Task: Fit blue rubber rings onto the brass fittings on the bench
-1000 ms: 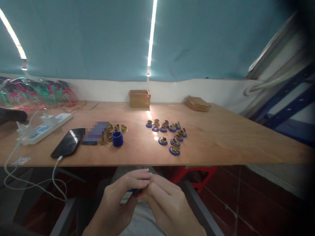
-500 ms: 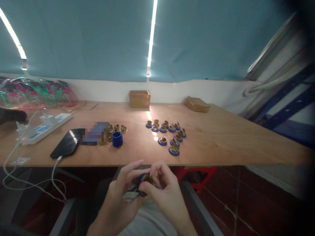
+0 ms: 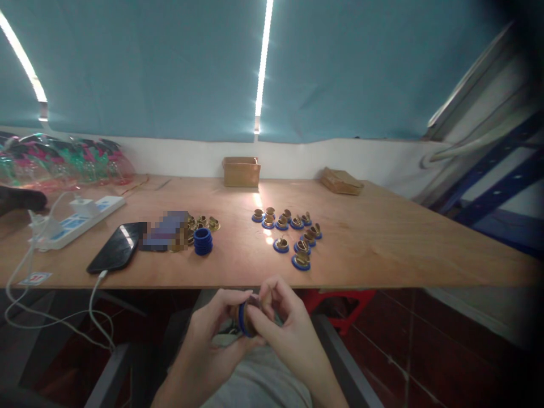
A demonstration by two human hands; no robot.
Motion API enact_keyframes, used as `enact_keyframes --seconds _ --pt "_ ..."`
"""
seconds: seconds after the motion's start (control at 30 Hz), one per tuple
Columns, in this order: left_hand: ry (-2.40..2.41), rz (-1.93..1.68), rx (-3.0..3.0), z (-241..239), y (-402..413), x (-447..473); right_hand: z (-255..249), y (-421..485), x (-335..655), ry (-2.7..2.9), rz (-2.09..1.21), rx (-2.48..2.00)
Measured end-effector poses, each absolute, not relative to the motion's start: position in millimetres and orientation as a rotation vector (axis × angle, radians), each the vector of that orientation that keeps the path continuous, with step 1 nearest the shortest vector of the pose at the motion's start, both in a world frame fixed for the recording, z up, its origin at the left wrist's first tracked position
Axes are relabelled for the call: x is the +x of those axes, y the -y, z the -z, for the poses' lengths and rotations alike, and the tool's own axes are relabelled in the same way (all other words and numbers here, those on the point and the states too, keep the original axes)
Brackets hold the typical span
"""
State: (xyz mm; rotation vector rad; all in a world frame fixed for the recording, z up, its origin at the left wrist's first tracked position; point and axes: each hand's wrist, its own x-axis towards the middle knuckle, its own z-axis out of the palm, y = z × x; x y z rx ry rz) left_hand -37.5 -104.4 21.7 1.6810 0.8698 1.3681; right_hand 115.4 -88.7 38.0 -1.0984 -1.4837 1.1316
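Observation:
Over my lap, just in front of the table edge, my left hand (image 3: 212,331) grips a brass fitting with a blue ring (image 3: 242,320) around it, fingers above and thumb below. My right hand (image 3: 287,326) pinches the same fitting from the right, thumb and fingertips hiding most of the brass. On the table beyond are several brass fittings with lids raised, each seated on a blue ring (image 3: 301,262). To the left stands a stack of loose blue rings (image 3: 203,242), beside several brass pieces (image 3: 213,223) without rings.
A black phone (image 3: 117,247) on a white cable lies left, near a white power strip (image 3: 79,224) and a pixelated patch. Cardboard boxes (image 3: 241,171) stand at the back. Wrapped bottles (image 3: 63,161) fill the far left. A red stool (image 3: 352,306) is under the table.
My left fingers have come down closer over the fitting. The blue ring has turned more edge-on between my hands. Things on the table have stayed put.

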Motion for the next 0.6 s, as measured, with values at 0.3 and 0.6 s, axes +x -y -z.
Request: enact_keyframes --seconds 0.3,0.6 --pt "-1.366 -1.338 2.02 -20.8 95.0 -48.8 -35.6 86.1 130.0 1.48 -1.172 -0.932" --pt "-1.354 -1.29 2.106 -14.9 94.2 -44.6 -35.0 84.6 118.5 1.728 -0.741 -1.051"
